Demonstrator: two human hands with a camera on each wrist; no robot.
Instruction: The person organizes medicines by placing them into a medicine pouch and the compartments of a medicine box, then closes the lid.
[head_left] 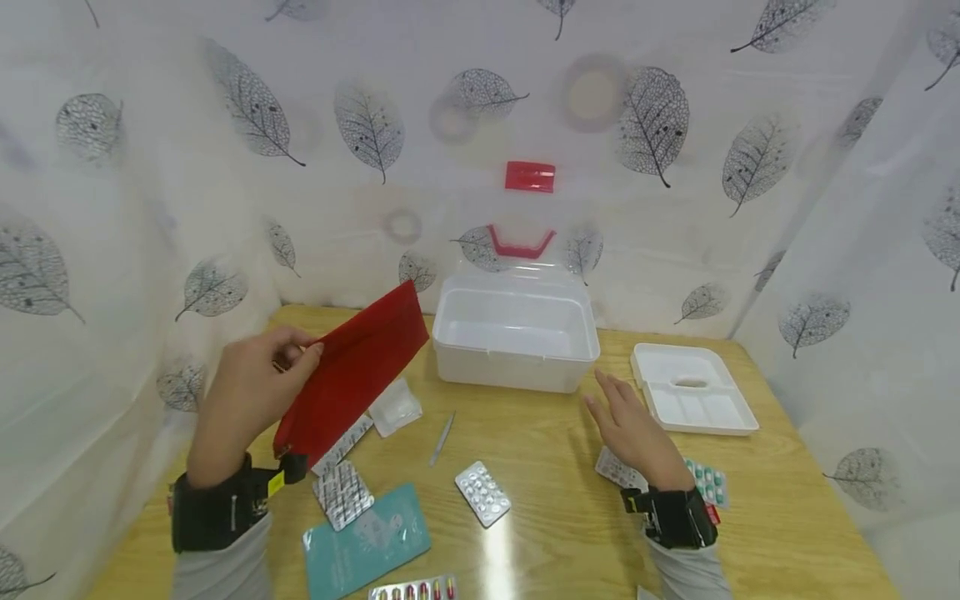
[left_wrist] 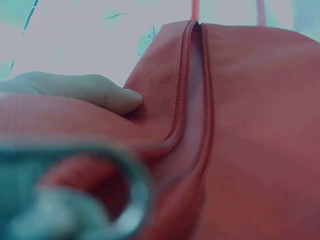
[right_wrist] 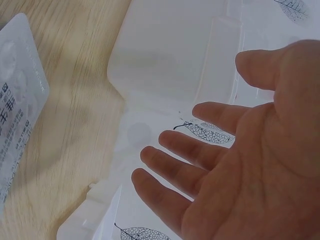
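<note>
My left hand [head_left: 255,383] pinches a red zippered pouch [head_left: 360,367] by its upper edge, raised at a slant over the left of the table. Up close in the left wrist view, the pouch's zipper [left_wrist: 182,95] stands partly unzipped, with a finger [left_wrist: 95,92] lying along the cloth. Fingers spread and holding nothing, my right hand [head_left: 637,437] hovers just right of the translucent white box [head_left: 517,375]. The lid of that box is raised, with a red handle [head_left: 522,248] on it. In the right wrist view the open palm [right_wrist: 250,175] faces the camera.
A white divided tray [head_left: 675,362] lies at the right. Blister packs [head_left: 482,494], a teal packet [head_left: 367,542], tweezers [head_left: 442,437] and a white gauze packet [head_left: 395,407] are scattered in front. More blister packs [head_left: 705,483] lie beneath the right wrist. Leaf-print curtains surround the table.
</note>
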